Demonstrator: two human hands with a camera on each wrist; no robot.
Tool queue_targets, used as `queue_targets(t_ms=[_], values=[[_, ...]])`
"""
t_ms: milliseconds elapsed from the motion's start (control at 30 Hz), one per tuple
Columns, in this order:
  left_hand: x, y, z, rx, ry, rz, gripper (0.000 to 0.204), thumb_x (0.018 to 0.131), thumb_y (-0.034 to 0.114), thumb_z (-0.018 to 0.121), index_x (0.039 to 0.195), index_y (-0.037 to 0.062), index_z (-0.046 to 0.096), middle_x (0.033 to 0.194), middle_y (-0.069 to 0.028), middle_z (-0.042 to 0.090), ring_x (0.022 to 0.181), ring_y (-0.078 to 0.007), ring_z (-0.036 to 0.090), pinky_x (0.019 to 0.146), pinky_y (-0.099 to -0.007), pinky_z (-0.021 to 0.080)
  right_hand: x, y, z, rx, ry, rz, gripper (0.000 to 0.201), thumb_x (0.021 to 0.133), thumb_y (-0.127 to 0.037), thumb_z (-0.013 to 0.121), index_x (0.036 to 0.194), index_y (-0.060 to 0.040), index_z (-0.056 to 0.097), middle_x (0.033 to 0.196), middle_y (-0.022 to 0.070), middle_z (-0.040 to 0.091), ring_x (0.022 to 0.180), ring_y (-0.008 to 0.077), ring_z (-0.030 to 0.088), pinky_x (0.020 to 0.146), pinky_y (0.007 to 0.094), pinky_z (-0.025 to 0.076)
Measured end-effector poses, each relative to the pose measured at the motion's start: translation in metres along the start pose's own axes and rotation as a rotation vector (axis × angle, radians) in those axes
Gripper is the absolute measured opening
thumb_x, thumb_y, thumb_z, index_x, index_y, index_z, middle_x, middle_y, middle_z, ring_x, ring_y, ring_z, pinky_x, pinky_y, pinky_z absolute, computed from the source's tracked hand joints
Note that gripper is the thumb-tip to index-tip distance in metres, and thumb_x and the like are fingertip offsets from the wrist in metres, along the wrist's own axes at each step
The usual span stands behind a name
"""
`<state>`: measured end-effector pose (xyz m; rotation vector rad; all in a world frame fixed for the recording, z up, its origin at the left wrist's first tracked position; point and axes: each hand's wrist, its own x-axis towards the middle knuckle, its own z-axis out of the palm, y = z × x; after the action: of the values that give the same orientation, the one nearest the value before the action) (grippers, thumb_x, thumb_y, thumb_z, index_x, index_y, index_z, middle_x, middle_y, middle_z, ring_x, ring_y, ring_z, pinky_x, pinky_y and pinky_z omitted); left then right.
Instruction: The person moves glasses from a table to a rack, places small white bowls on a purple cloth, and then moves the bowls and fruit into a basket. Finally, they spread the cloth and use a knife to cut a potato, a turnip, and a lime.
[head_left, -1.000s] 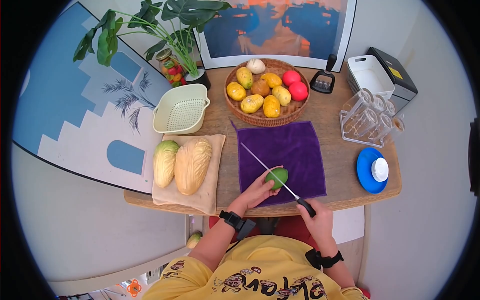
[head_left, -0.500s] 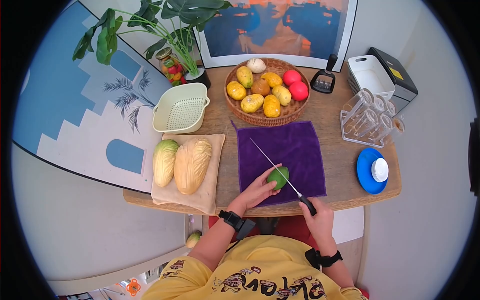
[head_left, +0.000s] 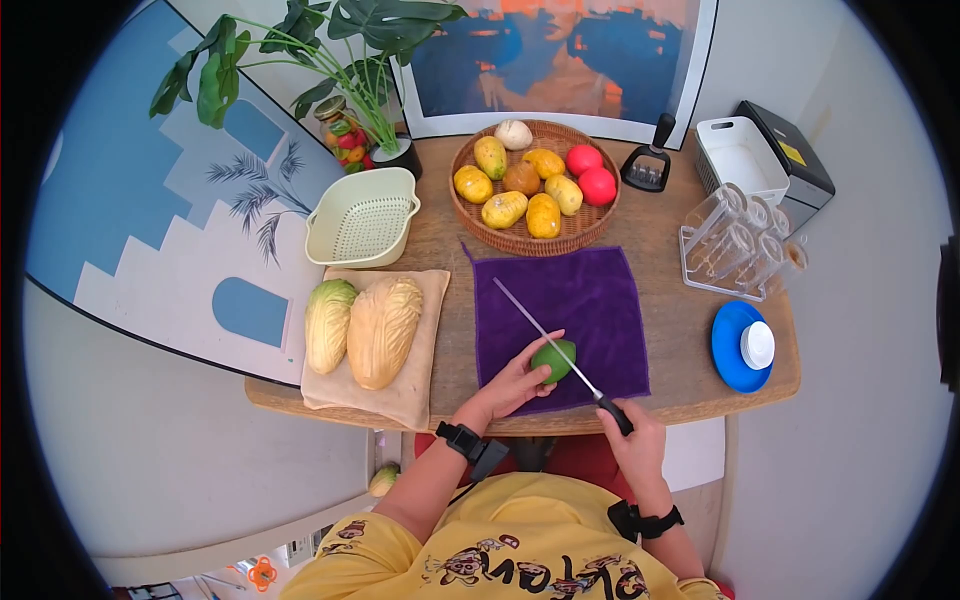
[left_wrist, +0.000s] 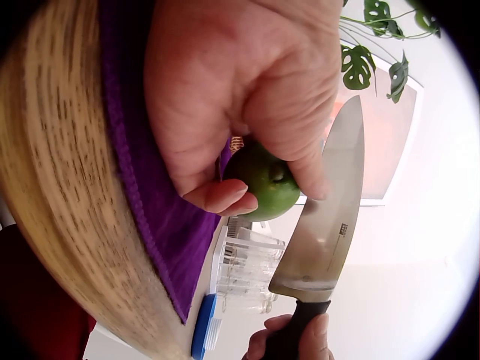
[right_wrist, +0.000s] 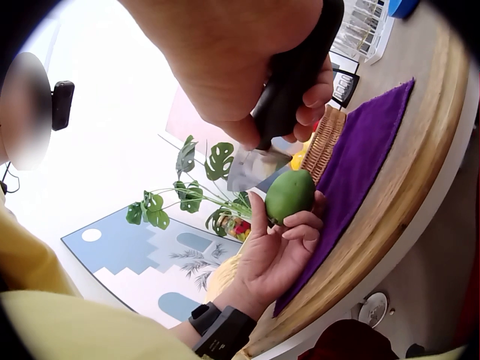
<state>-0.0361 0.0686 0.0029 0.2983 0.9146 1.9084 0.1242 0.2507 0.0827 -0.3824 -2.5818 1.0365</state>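
My left hand [head_left: 512, 387] holds a green fruit [head_left: 553, 362] above the front of the purple cloth [head_left: 600, 300]; in the left wrist view its fingers curl round the fruit [left_wrist: 262, 184]. My right hand [head_left: 640, 450] grips the black handle [head_left: 614, 414] of a knife. From there the blade [head_left: 525, 312] slants across the fruit toward the back left. The left wrist view has the broad blade [left_wrist: 326, 202] beside the fruit, near a left fingertip. Whether blade and fruit touch, I cannot tell. Seen from the right wrist, the fruit [right_wrist: 289, 196] looks whole on its visible side.
Two cabbages [head_left: 383, 335] lie on a beige cloth [head_left: 440, 300] at the left, with a pale green basket [head_left: 357, 218] behind. A wicker basket [head_left: 530, 243] of fruit stands at the back. On the right are a glass rack [head_left: 725, 278] and a blue plate [head_left: 728, 375].
The knife tip swung right and then slightly back left. The left hand and the fruit shifted slightly; both hands keep their grips.
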Motion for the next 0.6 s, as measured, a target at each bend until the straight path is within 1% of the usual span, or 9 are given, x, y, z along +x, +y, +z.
queue_targets(t_ms=[33, 133, 233, 300, 333, 433, 467, 533, 600], values=[[0.000, 0.000, 0.001, 0.000, -0.001, 0.002, 0.076, 0.098, 0.028, 0.070, 0.161, 0.0235, 0.028, 0.123, 0.0009, 0.053, 0.093, -0.0098, 0.048, 0.083, -0.0273, 0.045, 0.000, 0.001, 0.000, -0.021, 0.036, 0.048, 0.026, 0.089, -0.027, 0.077, 0.095, -0.0016, 0.072, 0.081, 0.0160, 0.070, 0.072, 0.0378, 0.067, 0.062, 0.0435, 0.052], [0.001, 0.000, 0.002, 0.072, 0.024, 0.011, 0.078, 0.098, 0.024, 0.070, 0.161, 0.0226, 0.026, 0.127, 0.0006, 0.053, 0.094, -0.0113, 0.051, 0.085, -0.0275, 0.046, 0.006, 0.004, -0.001, -0.113, 0.100, 0.018, 0.027, 0.089, -0.027, 0.077, 0.095, -0.0012, 0.071, 0.080, 0.0171, 0.069, 0.071, 0.0384, 0.067, 0.062, 0.0437, 0.052], [0.002, -0.002, 0.001, 0.034, 0.042, 0.025, 0.077, 0.099, 0.020, 0.068, 0.162, 0.0226, 0.023, 0.131, -0.0003, 0.052, 0.098, -0.0122, 0.053, 0.086, -0.0275, 0.046, 0.005, 0.008, -0.003, -0.190, 0.060, -0.028, 0.027, 0.089, -0.027, 0.077, 0.094, -0.0016, 0.071, 0.080, 0.0176, 0.069, 0.070, 0.0384, 0.067, 0.061, 0.0439, 0.051], [0.001, -0.001, 0.001, 0.035, 0.000, 0.023, 0.076, 0.101, 0.018, 0.065, 0.163, 0.0227, 0.022, 0.134, -0.0008, 0.051, 0.104, -0.0119, 0.053, 0.088, -0.0279, 0.047, -0.001, 0.009, -0.001, -0.172, 0.054, -0.034, 0.026, 0.088, -0.027, 0.077, 0.094, -0.0019, 0.071, 0.080, 0.0172, 0.069, 0.069, 0.0383, 0.066, 0.061, 0.0440, 0.051], [0.001, -0.001, 0.001, 0.034, -0.001, 0.025, 0.076, 0.101, 0.018, 0.065, 0.163, 0.0227, 0.022, 0.134, -0.0008, 0.051, 0.104, -0.0119, 0.053, 0.088, -0.0279, 0.047, -0.003, 0.009, 0.000, -0.152, 0.047, -0.037, 0.026, 0.088, -0.027, 0.077, 0.093, -0.0023, 0.071, 0.080, 0.0169, 0.069, 0.069, 0.0382, 0.066, 0.060, 0.0440, 0.051], [0.002, -0.002, 0.001, 0.019, 0.015, 0.017, 0.072, 0.102, 0.017, 0.063, 0.163, 0.0228, 0.023, 0.132, -0.0007, 0.051, 0.104, -0.0115, 0.052, 0.088, -0.0277, 0.047, -0.007, 0.002, -0.005, -0.143, -0.039, -0.041, 0.026, 0.088, -0.027, 0.077, 0.094, -0.0028, 0.072, 0.080, 0.0159, 0.069, 0.069, 0.0373, 0.066, 0.060, 0.0437, 0.051], [0.002, -0.004, 0.000, 0.016, 0.017, 0.023, 0.069, 0.103, 0.019, 0.062, 0.161, 0.0215, 0.025, 0.130, -0.0003, 0.052, 0.102, -0.0115, 0.052, 0.088, -0.0275, 0.047, -0.008, 0.004, -0.005, -0.143, -0.039, -0.041, 0.026, 0.088, -0.027, 0.077, 0.094, -0.0028, 0.072, 0.080, 0.0159, 0.069, 0.069, 0.0373, 0.066, 0.060, 0.0437, 0.051], [0.004, -0.007, -0.003, 0.014, 0.017, 0.030, 0.067, 0.103, 0.020, 0.062, 0.160, 0.0201, 0.027, 0.127, 0.0000, 0.052, 0.100, -0.0114, 0.052, 0.087, -0.0272, 0.046, -0.010, 0.006, -0.004, -0.123, -0.061, -0.099, 0.026, 0.088, -0.028, 0.078, 0.094, -0.0031, 0.072, 0.080, 0.0154, 0.069, 0.070, 0.0366, 0.067, 0.060, 0.0429, 0.051], [0.005, -0.009, -0.005, -0.006, 0.028, 0.030, 0.059, 0.103, 0.021, 0.062, 0.155, 0.0144, 0.035, 0.120, -0.0005, 0.054, 0.098, -0.0100, 0.052, 0.085, -0.0264, 0.048, -0.008, 0.004, -0.005, -0.064, -0.043, -0.072, 0.026, 0.088, -0.027, 0.078, 0.094, -0.0031, 0.072, 0.080, 0.0155, 0.069, 0.070, 0.0368, 0.067, 0.060, 0.0428, 0.051]])
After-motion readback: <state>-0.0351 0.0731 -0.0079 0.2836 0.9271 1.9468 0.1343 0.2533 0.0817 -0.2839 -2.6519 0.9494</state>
